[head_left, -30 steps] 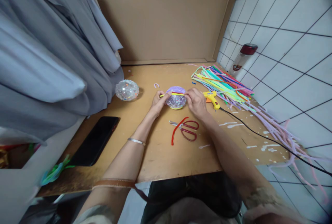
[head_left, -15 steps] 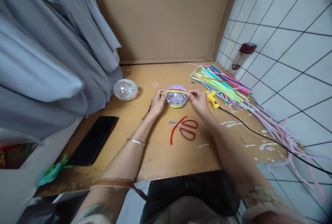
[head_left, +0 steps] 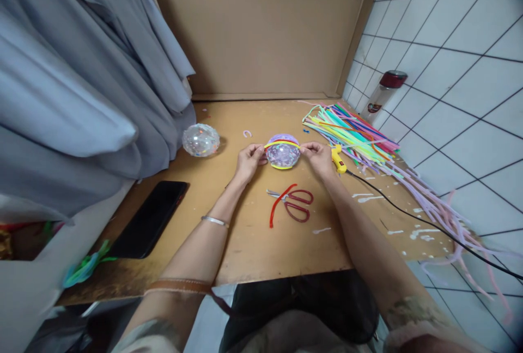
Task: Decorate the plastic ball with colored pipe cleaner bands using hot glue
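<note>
A clear ball (head_left: 283,156) with a purple upper part, a red band and yellow strips around it sits on the table between my hands. Across its front runs a yellow pipe cleaner (head_left: 281,142), bowed slightly upward. My left hand (head_left: 248,162) pinches this strip's left end beside the ball. At the other end, my right hand (head_left: 318,158) pinches it between thumb and finger. Nearer to me lie red-handled scissors (head_left: 297,204), with a red pipe cleaner (head_left: 277,206) across their blades.
A yellow glue gun (head_left: 338,160) with a black cord lies by my right hand. Behind it spreads a pile of coloured pipe cleaners (head_left: 351,129); a bottle (head_left: 382,94) stands by the tiles. To the left are another clear ball (head_left: 201,140), a phone (head_left: 149,219) and a grey curtain (head_left: 90,80).
The yellow pipe cleaner sagged across the ball's front before and now bows upward. Both hands still hold its ends. The whole view has shifted slightly.
</note>
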Motion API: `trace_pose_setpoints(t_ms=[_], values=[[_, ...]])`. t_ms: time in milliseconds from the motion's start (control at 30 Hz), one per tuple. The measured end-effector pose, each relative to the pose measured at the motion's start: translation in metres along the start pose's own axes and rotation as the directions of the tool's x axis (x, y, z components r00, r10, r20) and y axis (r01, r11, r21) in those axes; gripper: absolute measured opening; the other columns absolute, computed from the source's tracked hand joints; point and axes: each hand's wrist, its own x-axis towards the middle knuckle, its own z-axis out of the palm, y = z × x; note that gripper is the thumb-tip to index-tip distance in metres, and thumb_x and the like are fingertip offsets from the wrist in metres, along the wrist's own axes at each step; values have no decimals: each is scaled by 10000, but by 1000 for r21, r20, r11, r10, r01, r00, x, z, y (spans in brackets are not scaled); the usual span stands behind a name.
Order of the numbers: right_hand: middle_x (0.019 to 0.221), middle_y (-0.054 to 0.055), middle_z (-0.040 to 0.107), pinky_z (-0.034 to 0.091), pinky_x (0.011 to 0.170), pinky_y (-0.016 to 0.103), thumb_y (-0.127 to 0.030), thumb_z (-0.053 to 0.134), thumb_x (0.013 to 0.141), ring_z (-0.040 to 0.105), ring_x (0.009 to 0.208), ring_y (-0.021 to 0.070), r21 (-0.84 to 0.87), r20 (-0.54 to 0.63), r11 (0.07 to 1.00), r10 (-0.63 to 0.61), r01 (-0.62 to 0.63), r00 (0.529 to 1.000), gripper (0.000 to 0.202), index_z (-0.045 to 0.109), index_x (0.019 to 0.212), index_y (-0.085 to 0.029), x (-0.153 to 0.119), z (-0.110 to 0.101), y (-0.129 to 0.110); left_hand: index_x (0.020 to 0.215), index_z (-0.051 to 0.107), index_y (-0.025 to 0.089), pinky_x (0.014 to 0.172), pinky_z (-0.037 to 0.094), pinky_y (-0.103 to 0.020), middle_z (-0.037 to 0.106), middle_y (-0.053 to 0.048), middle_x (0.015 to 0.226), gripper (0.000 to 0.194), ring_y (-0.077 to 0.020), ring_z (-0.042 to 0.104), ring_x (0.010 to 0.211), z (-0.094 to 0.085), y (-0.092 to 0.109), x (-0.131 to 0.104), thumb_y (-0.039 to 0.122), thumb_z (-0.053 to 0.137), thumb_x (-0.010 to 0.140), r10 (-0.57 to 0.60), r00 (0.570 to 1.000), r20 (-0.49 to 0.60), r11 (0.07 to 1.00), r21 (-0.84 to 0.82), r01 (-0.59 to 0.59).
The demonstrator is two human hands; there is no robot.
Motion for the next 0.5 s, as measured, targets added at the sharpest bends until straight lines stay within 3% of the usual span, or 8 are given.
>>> trace_pose_setpoints(t_ms=[300,500], values=[[787,47,760,554,758,339,-361,747,639,683,761,198,13,34,1000,10,-11,999,190,699,709,-191,2,0,5,779,585,165,672,593,-255,660,17,692,509,-103,650,649,0,4,-3,553,859,598,5,1000,14,1000,-20,-5],[755,23,737,550,780,344,-376,738,636,667,763,190,26,37,1000,-10,9,999,197,673,698,-201,2,1,6,775,569,170,729,603,-295,657,11,730,457,-112,653,690,0,7,-5,510,840,635,16,999,30,1000,-13,-16]])
